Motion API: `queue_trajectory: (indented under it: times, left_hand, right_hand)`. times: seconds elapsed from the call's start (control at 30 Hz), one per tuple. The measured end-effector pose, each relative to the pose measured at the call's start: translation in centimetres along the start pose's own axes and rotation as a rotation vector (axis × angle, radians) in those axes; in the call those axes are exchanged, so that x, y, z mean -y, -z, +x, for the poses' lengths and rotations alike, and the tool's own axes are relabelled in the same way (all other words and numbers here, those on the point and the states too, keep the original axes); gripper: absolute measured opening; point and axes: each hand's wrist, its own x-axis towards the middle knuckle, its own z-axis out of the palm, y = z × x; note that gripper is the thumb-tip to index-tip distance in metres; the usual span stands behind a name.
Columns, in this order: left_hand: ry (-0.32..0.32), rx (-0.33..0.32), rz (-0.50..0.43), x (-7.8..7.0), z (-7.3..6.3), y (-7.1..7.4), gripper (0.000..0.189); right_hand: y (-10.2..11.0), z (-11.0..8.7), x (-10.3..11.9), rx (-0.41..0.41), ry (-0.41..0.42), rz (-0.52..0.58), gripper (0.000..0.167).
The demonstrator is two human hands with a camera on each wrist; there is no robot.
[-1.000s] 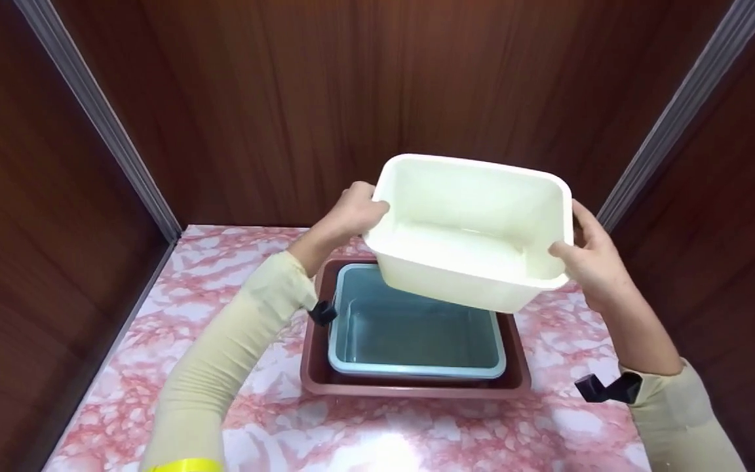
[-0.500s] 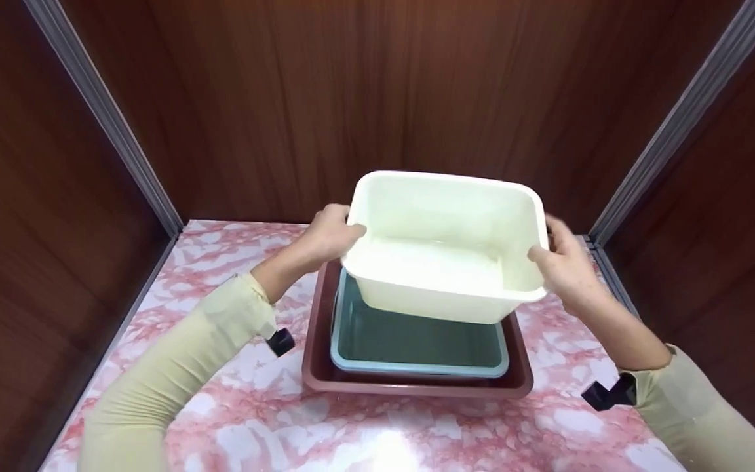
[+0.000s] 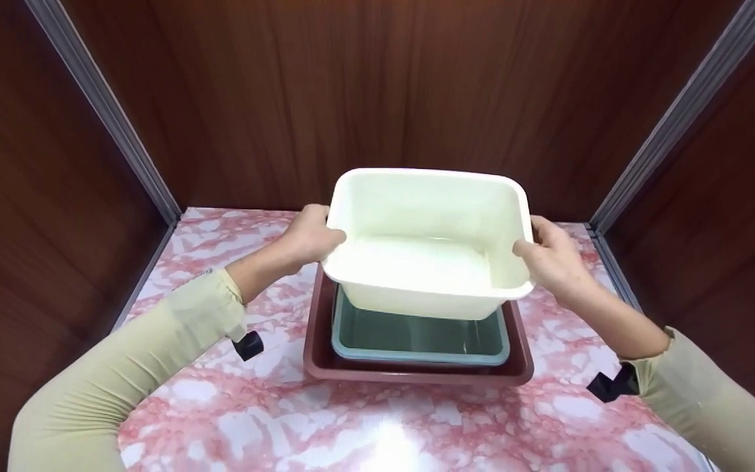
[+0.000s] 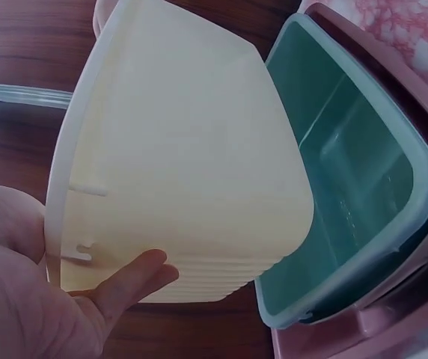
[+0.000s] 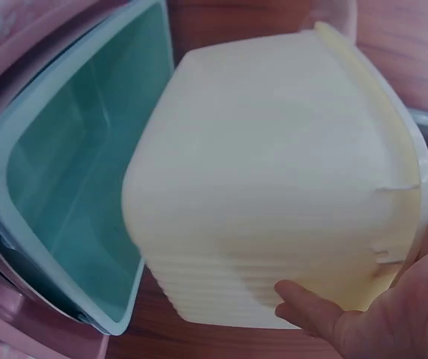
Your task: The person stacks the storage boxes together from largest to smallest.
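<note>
Both hands hold a cream plastic basin by its short ends, in the air above the other basins. In the head view the left hand grips the left rim, thumb inside; the right hand grips the right rim the same way. The basin's open top tips toward me, and nothing shows inside it. Below, a blue-green basin sits inside a larger reddish-brown basin. Each wrist view shows fingers spread under the rim, against or close to the cream basin's outer wall.
The basins stand on a table with a pink and white marbled top. Dark wood-grain panels rise at the back and both sides, with grey metal strips at the corners.
The cream basin has moved left with both hands, now more squarely over the blue-green basin. The two lower basins keep their place on the table.
</note>
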Motion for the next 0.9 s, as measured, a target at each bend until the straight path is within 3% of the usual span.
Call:
queue_trajectory:
  times: [0.4,0.63,0.9]
  left_hand:
    - [-0.010,0.021,0.039,0.9,-0.8,-0.9,0.029]
    - [0.005,0.047,0.075,1.5,-1.4,-1.3,0.027]
    - [-0.013,0.070,0.031,2.8,-1.4,-2.0,0.033]
  right_hand:
    - [-0.4,-0.6,-1.1,0.054,-0.011,0.040,0.051]
    - [-0.8,-1.2,-1.9,0.034,-0.030,0.016,0.050]
    - [-1.4,-1.6,-2.8,0.035,-0.043,0.007,0.048]
